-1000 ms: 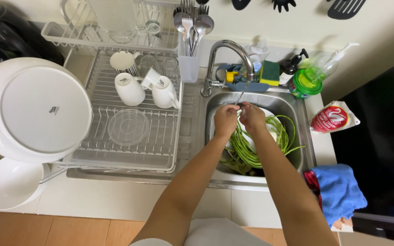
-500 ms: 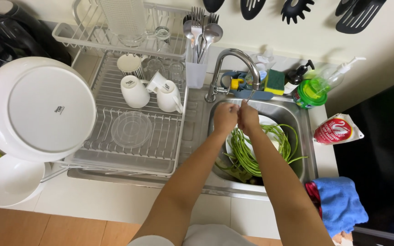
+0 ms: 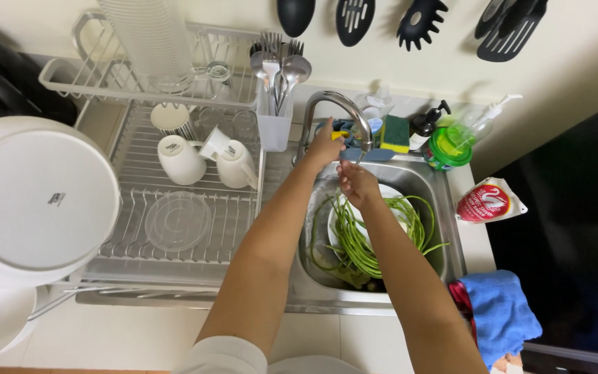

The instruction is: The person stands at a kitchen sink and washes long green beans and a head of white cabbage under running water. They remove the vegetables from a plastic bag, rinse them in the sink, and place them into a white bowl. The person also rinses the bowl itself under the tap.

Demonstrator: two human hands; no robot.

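My left hand (image 3: pixel 324 147) reaches up to the chrome faucet (image 3: pixel 344 111) and grips the small yellow-tipped lever at its base. My right hand (image 3: pixel 356 183) hangs under the spout above the steel sink (image 3: pixel 444 228), fingers loosely curled with nothing visible in them. Below it a bunch of long green beans (image 3: pixel 372 232) lies coiled over a white plate (image 3: pixel 396 201) inside the sink.
A wire dish rack (image 3: pixel 174 208) with white mugs (image 3: pixel 178 158) and a cutlery cup (image 3: pixel 275 125) stands left of the sink. A big white plate (image 3: pixel 32 201) lies at far left. Sponge (image 3: pixel 395 134), soap bottles (image 3: pixel 451 138), a red pouch (image 3: pixel 487 201), a blue cloth (image 3: pixel 500 315) sit right.
Both hands were together over the beans. My left hand has since risen to the faucet lever, and my right hand has lifted under the spout. The camera has tilted up slightly.
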